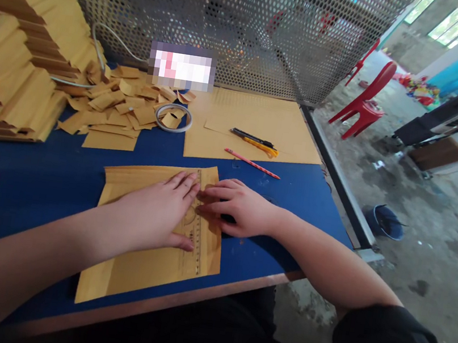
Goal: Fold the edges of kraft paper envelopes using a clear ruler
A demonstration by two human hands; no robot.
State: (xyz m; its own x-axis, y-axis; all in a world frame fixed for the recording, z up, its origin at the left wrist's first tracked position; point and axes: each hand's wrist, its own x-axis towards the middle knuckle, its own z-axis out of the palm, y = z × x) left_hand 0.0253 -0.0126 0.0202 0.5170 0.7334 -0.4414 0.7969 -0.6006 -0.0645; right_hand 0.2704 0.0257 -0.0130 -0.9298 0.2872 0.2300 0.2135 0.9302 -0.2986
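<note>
A folded sheet of brown kraft paper (127,274) lies near the front of the blue table, with a clear plastic ruler (196,247) along its right part. My left hand (158,210) rests flat across the ruler and paper, fingers stretched and thumb apart. From the right, my right hand (244,211) reaches in with its fingers extended; the fingertips touch the paper by the ruler's right edge. Neither hand is wrapped around anything. Behind my hands lie a red-and-white pencil (252,164) and a utility knife (253,138) with a yellow part.
Stacks of folded brown paper (11,70) rise at the left, beside loose paper scraps (114,105) and a tape roll (174,118). A large brown sheet (298,136) lies before a perforated metal panel (233,29). A red chair (363,108) and a dark bucket (385,222) stand on the floor.
</note>
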